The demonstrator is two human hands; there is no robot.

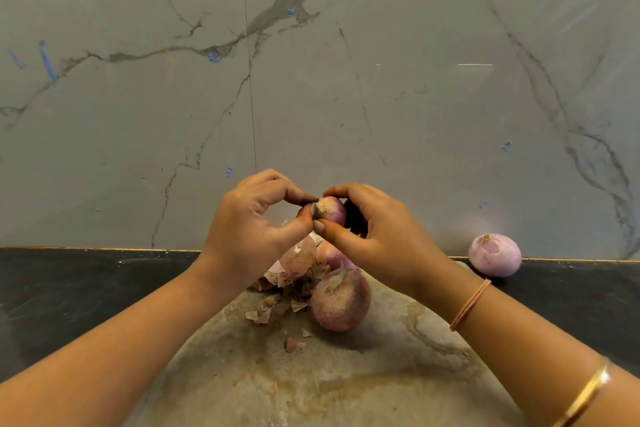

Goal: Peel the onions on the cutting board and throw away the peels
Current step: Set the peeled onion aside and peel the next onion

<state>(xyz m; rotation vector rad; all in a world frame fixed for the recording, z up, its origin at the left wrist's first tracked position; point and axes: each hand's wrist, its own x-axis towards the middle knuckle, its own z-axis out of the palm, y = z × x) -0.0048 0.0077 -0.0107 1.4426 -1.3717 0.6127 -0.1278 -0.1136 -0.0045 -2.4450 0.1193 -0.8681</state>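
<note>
A purple-brown unpeeled onion (341, 300) and papery peels (294, 265) lie on the stained grey cutting board (311, 385). Above them, the right hand (377, 236) cups a small purple onion (330, 210) while the left hand (249, 222) pinches its tip, seemingly mid-peel; next, that skin needs pulling free. Beyond, a pale peeled onion (494, 255) sits on the black counter (69, 288).

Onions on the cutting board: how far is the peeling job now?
Done: one peeled onion lies on the dark counter. In hand: the left hand and right hand hold a small onion, the left pinching at its end. Left: the big onion on the cutting board has skin on, and the peels lie there too.
</note>
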